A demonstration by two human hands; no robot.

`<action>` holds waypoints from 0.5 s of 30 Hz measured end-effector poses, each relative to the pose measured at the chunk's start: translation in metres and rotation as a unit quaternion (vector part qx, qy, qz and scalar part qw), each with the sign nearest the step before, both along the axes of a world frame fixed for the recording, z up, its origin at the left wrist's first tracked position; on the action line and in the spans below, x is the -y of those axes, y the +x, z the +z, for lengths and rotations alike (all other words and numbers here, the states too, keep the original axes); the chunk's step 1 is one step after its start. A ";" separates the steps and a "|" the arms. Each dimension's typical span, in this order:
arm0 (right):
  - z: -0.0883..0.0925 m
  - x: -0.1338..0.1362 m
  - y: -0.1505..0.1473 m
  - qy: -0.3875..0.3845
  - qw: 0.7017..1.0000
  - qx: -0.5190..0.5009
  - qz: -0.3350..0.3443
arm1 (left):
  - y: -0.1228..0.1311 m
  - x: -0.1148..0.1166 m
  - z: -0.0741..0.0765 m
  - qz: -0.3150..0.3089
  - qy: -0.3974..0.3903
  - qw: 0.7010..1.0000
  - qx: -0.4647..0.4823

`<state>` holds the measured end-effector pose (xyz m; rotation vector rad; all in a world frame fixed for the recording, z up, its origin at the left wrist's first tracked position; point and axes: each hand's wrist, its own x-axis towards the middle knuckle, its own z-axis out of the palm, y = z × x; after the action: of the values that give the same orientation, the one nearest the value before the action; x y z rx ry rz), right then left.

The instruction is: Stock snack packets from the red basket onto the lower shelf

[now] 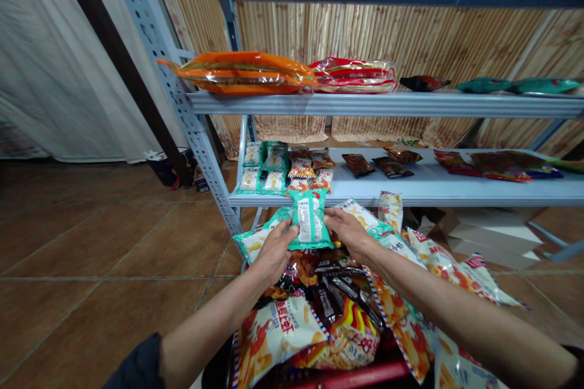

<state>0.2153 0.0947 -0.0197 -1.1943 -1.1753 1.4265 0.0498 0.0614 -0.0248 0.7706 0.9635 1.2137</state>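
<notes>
Between my two hands is a teal snack bag (310, 219), its back with a white printed panel facing me. My left hand (278, 246) grips its left edge, thumb on the front. On the right edge, my right hand (344, 226) closes with its fingers partly behind the bag. Beneath lies a heap of snack bags in a dark container: a white shrimp-snack bag (278, 328), a brown bag (340, 298) and more teal bags (262, 240). Just beyond, small teal bags (265, 169) stand stacked at the left end of the lower shelf.
Orange-and-white snack bags (310, 170) stand beside the teal stack, with dark packets (358, 165) farther right. The upper shelf edge (365, 104) carries a large orange bag (246, 73). A perforated shelf post (191, 121) rises at left. White boxes (495, 234) sit below right.
</notes>
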 end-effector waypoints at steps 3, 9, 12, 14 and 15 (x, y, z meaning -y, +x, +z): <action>-0.004 -0.003 0.002 0.034 0.999 0.028 -0.011 | 0.001 0.001 0.000 0.005 0.000 1.000 0.005; 0.000 -0.001 0.008 0.230 0.950 0.206 -0.047 | 0.001 -0.003 -0.003 0.050 -0.020 0.998 -0.019; 0.007 0.007 0.007 0.293 0.921 0.257 -0.021 | 0.004 -0.003 -0.001 0.086 -0.034 0.995 -0.037; 0.009 0.010 0.005 0.299 0.917 0.263 0.012 | 0.007 -0.002 0.003 0.097 -0.025 0.994 -0.041; 0.009 0.011 0.003 0.294 0.919 0.262 0.024 | 0.008 -0.001 0.006 0.095 -0.014 0.995 -0.038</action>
<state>0.2185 0.0833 -0.0103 -1.1313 -1.8488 0.6883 0.0579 0.0623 -0.0193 0.7205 1.1348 1.3395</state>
